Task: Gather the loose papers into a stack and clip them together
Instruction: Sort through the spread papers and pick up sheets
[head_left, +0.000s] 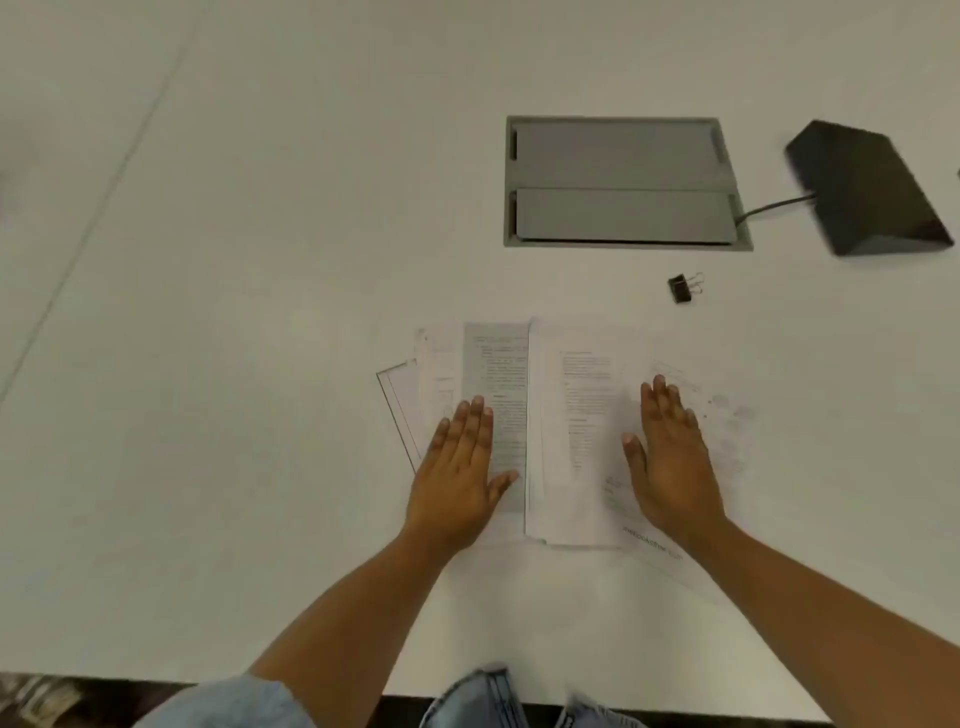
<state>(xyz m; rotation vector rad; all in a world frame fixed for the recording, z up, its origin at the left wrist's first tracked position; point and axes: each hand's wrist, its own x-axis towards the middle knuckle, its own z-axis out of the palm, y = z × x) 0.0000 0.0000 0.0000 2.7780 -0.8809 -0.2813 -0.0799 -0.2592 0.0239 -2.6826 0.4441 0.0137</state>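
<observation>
White table (260, 364), scattered papers (571, 415)

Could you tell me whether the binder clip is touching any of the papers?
Apart. The head view shows the binder clip lying on the table, with a clear strip of bare white surface between it and the papers.

Light: we are seeing even, soft brightness washing the white table (260, 364).
Shadows: faint ones are lying under the hands.
Sharpness: print on the papers (571, 415) is blurring.
Edges: wide-angle bending.
</observation>
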